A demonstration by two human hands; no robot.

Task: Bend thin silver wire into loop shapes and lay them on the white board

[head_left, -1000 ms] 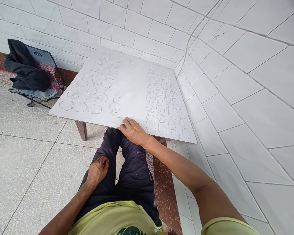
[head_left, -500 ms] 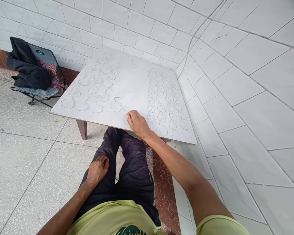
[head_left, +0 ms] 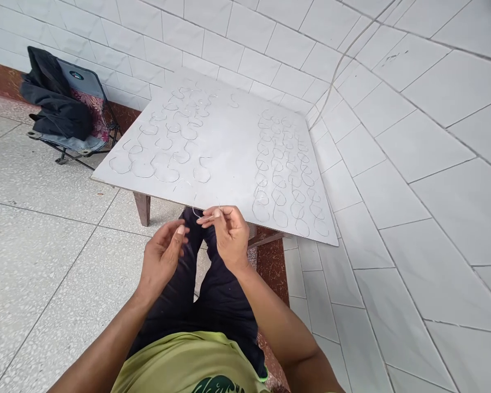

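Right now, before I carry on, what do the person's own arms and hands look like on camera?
The left arm and right arm are bare along the forearms. The left hand and right hand are ungloved, with nothing visibly worn at the wrists. The yellow-green shirt has a dark green print.

The shirt (head_left: pixel 175 357) is a pale yellow-green, bearing a dark green rounded print (head_left: pixel 213 385) at the near edge (its lettering is cut off by the frame). Brighter green trim (head_left: pixel 264 377) shows low on the right. The trousers (head_left: pixel 225 305) are nearly black, creased; forearms (head_left: pixel 274 316) and fingers (head_left: pixel 164 233) are bare.
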